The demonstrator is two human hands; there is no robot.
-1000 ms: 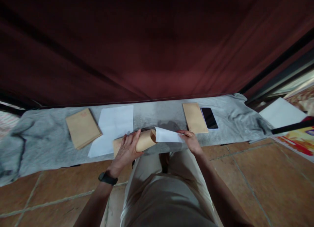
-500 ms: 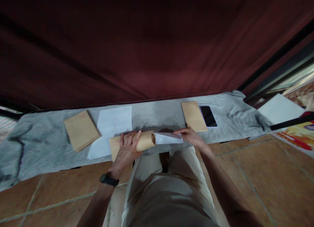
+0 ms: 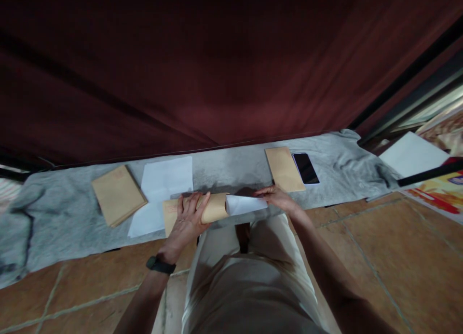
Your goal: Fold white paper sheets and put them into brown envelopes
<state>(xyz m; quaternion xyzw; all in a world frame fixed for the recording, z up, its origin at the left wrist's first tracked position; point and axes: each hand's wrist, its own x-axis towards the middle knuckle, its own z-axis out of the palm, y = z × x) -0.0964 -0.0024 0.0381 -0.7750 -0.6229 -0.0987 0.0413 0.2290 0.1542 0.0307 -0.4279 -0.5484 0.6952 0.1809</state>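
My left hand (image 3: 188, 217) lies across a brown paper envelope (image 3: 216, 207), gripping it so that its mouth bulges toward the right. A folded white paper (image 3: 246, 205) sticks out of that mouth, its left end hidden inside. The far end of the paper is pinched in the fingers of my right hand (image 3: 278, 198). Behind the right hand lies another brown envelope (image 3: 285, 169), flat on the cloth. Left of the left hand are white sheets (image 3: 164, 177), partly beneath the envelope I hold, and a stack of brown envelopes (image 3: 118, 195).
A grey cloth (image 3: 231, 167) covers the narrow bench. A phone (image 3: 306, 168) lies beside the right-hand envelope. Dark red fabric (image 3: 224, 83) rises behind the bench. At far right are a white panel (image 3: 414, 154) and a colourful printed box (image 3: 441, 194). The floor is tiled (image 3: 361, 247).
The paper has slid slightly left, a little deeper into the envelope, with my right hand moving along. My left hand stays on the envelope. The view has shifted slightly.
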